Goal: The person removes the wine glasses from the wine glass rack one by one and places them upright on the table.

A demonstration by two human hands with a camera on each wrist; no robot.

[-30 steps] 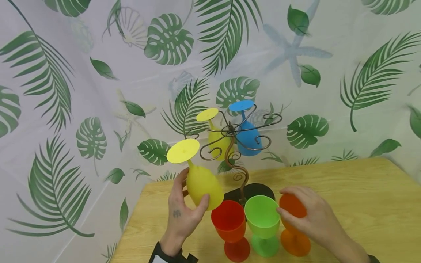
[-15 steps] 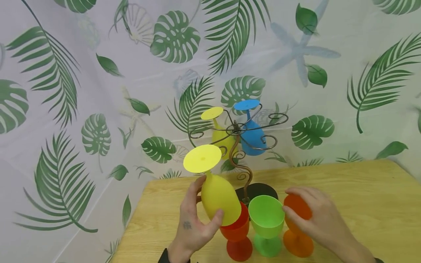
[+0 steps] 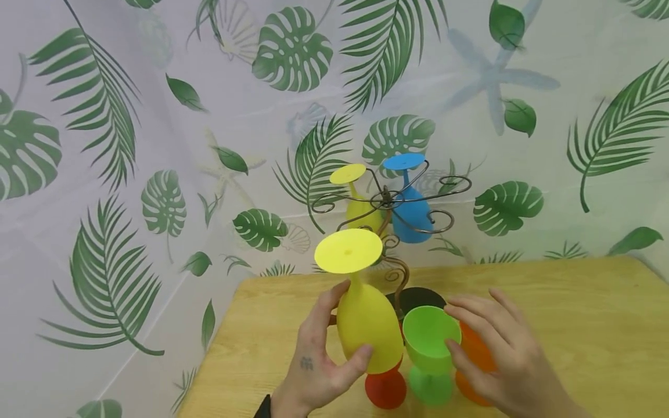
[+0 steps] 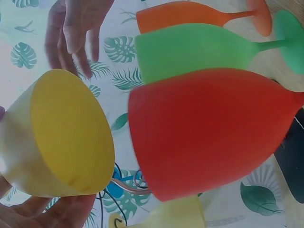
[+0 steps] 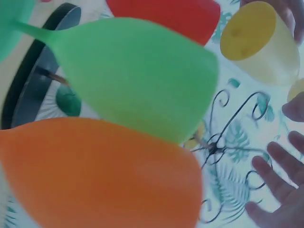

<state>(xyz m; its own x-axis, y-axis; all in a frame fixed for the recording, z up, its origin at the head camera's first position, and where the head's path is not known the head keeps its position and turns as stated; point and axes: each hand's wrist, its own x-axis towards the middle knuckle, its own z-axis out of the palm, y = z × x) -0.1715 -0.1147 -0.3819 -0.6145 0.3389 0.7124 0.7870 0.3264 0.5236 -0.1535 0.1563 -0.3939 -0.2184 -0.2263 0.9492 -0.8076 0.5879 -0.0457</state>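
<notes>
My left hand [image 3: 319, 363] grips a yellow goblet [image 3: 368, 331] by its bowl, foot upward and tilted. The goblet hangs above the red goblet [image 3: 385, 391], hiding much of it in the head view. In the left wrist view its mouth faces the red goblet's bowl [image 4: 204, 133], with a gap between them. Beside the red one stand a green goblet [image 3: 431, 342] and an orange goblet [image 3: 477, 348], both upright. My right hand [image 3: 509, 354], fingers spread and holding nothing, hovers over the orange goblet; the right wrist view shows the fingers apart from the bowls.
Behind the row rises a curled-wire stemware rack [image 3: 385, 198] on a black base [image 3: 418, 298]. Another yellow goblet [image 3: 348, 173] and a blue goblet [image 3: 411, 216] hang upside down from it. The wooden table [image 3: 575, 325] meets a leaf-patterned backdrop [image 3: 313, 46].
My left hand has carried the yellow goblet rightward and lower, to in front of the rack's stem. My right hand's fingers have spread and come away from the orange goblet. The view has shifted slightly.
</notes>
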